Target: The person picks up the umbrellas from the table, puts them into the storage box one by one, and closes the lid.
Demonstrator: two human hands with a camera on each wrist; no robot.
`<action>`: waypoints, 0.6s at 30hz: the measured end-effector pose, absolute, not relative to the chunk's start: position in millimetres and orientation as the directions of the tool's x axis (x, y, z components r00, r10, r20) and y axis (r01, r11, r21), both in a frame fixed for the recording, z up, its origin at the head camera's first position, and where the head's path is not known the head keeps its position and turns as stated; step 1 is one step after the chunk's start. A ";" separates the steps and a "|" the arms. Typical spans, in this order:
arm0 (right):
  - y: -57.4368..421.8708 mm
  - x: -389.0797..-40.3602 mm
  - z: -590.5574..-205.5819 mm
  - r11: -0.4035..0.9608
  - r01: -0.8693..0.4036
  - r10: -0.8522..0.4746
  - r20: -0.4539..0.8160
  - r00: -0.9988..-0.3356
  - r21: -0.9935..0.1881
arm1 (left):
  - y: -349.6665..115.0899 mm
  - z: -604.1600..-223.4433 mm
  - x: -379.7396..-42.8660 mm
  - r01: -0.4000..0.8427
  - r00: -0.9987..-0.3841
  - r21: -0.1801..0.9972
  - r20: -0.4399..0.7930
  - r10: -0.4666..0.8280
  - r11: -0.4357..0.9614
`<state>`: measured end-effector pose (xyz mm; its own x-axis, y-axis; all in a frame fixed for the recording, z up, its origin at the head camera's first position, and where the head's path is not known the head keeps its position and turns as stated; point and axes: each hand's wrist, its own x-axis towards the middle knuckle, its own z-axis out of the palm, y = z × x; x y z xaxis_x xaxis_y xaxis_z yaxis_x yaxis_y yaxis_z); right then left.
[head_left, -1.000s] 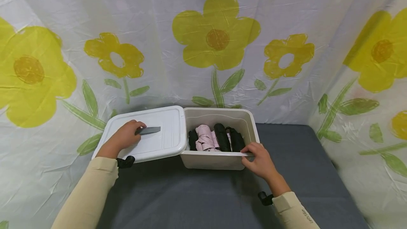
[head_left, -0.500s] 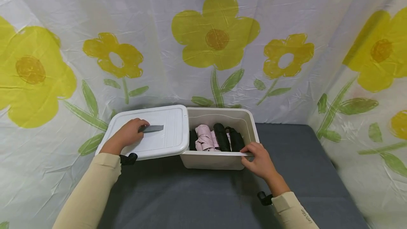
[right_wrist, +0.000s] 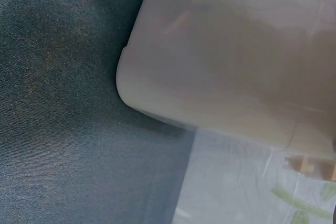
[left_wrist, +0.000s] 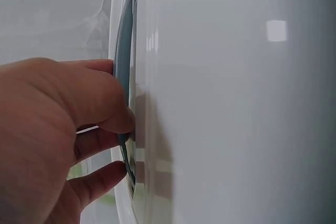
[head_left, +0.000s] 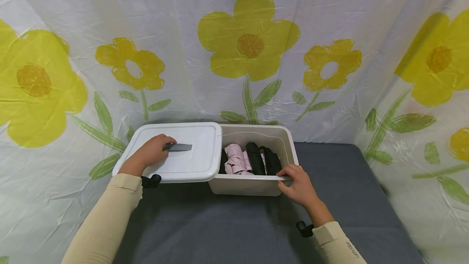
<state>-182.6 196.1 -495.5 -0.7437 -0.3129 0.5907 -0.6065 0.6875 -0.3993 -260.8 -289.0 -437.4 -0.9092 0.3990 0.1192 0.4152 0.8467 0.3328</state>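
Note:
My left hand point(head_left: 151, 155) pinches the grey handle point(head_left: 180, 147) of a white lid point(head_left: 198, 166). In the left wrist view fingers and thumb curl round that handle point(left_wrist: 124, 56). The lid's right end overlaps the left side of an off-white storage box point(head_left: 245, 185), while the rest extends leftward past it. Most of the box is uncovered. Inside lie a rolled pink bundle point(head_left: 235, 159) and dark bundles point(head_left: 255, 158), which look like folded umbrellas. My right hand point(head_left: 302, 186) grips the box's rim at the front right corner. The right wrist view shows the box wall point(right_wrist: 220, 72), not the hand.
The box stands on a dark grey cloth-covered table point(head_left: 227, 231), near its back edge. A white curtain point(head_left: 205, 93) with yellow flowers hangs behind and along both sides. The table's right edge runs diagonally beside the curtain.
My left hand has moved the lid a little to the right, farther over the box, and its tilt has levelled out. My right hand has stayed at the rim.

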 end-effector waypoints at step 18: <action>195.7 -181.9 -496.4 0.682 -0.614 -0.309 0.604 -0.734 -0.398 | -277.4 -434.4 -266.8 0.452 -0.892 0.295 0.126 0.435 0.842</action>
